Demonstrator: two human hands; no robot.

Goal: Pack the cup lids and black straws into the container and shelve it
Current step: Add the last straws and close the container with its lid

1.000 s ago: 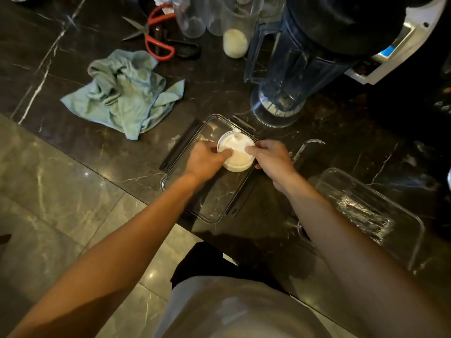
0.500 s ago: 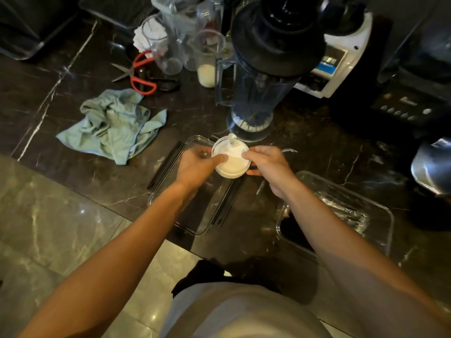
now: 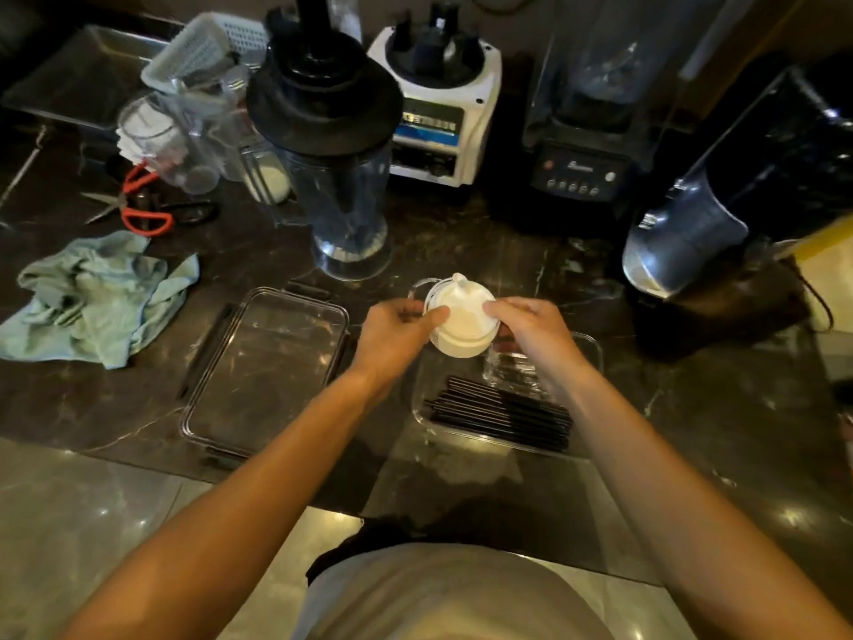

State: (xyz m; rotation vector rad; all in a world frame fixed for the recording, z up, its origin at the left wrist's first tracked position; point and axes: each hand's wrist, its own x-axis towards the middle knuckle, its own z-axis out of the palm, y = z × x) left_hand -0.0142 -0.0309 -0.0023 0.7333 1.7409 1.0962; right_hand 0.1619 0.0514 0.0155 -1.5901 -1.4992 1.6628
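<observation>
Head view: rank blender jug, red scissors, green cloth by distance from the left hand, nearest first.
From the left hand:
1. Blender jug, behind it, slightly left.
2. Red scissors, far back-left by the clear cups.
3. Green cloth, at the left edge of the counter.
Scissors and cloth are close; the cloth's near edge may tie.

A crumpled green cloth (image 3: pixel 99 295) lies at the counter's left; red-handled scissors (image 3: pixel 134 210) lie behind it; a blender jug (image 3: pixel 334 177) stands centre, a white blender base (image 3: pixel 436 115) behind it.
</observation>
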